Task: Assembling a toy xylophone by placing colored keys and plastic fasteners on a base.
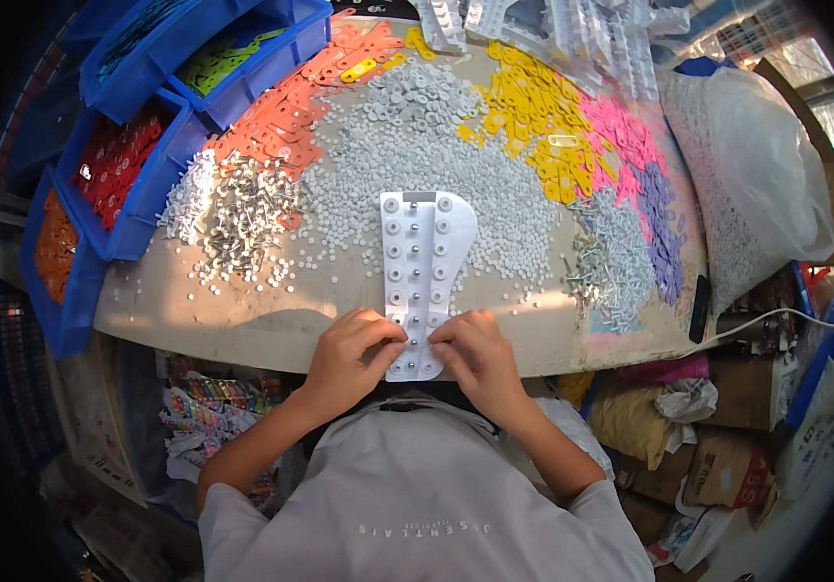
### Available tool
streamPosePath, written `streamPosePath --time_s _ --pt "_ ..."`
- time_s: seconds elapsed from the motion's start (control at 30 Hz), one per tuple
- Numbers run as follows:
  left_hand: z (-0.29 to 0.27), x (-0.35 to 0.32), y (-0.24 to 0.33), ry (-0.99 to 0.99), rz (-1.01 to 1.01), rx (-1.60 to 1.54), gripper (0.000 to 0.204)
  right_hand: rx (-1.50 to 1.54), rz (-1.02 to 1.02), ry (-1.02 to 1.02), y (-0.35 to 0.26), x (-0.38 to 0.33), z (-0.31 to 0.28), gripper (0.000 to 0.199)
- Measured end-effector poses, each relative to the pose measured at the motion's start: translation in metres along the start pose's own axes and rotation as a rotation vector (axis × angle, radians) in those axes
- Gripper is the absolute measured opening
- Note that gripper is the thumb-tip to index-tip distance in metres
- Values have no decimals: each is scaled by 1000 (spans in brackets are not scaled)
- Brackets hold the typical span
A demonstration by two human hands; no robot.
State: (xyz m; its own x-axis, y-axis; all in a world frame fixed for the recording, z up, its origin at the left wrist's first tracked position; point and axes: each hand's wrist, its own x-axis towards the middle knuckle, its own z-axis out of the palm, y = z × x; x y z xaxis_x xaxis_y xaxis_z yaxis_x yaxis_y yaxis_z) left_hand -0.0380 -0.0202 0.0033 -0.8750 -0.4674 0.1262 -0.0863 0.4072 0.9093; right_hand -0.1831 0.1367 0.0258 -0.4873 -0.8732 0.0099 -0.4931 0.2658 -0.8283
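A white plastic jig (418, 262) lies lengthwise in front of me at the table's near edge. Small white ring-shaped pieces (394, 250) sit in a column along each side, and a row of metal balls or studs (414, 249) runs down its middle channel. At the lower left side of the jig, my left hand (351, 351) has thumb and fingertips pinched together. Opposite it, my right hand (478, 357) is pinched the same way over the right column. Whatever the fingertips hold is hidden or too small to make out.
Behind the jig spreads a heap of small white round pieces (417, 145). Orange strips (291, 107), yellow strips (533, 97), pink ones (623, 131), purple ones (661, 228) and metal rivets (616, 262) surround it. Blue bins (136, 218) stand left; a clear bag (747, 184) stands right.
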Motion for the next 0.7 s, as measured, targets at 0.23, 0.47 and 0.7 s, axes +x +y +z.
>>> streamPosePath --time_s 0.23,0.47,0.7 --pt "-1 -5 -8 28 75 75 14 -14 8 69 8 -4 10 11" --pt "4 -6 -20 143 427 338 19 -327 -387 203 24 -8 19 16" --pt "-23 39 -11 169 426 169 13 -301 -395 35 17 5 5 17"
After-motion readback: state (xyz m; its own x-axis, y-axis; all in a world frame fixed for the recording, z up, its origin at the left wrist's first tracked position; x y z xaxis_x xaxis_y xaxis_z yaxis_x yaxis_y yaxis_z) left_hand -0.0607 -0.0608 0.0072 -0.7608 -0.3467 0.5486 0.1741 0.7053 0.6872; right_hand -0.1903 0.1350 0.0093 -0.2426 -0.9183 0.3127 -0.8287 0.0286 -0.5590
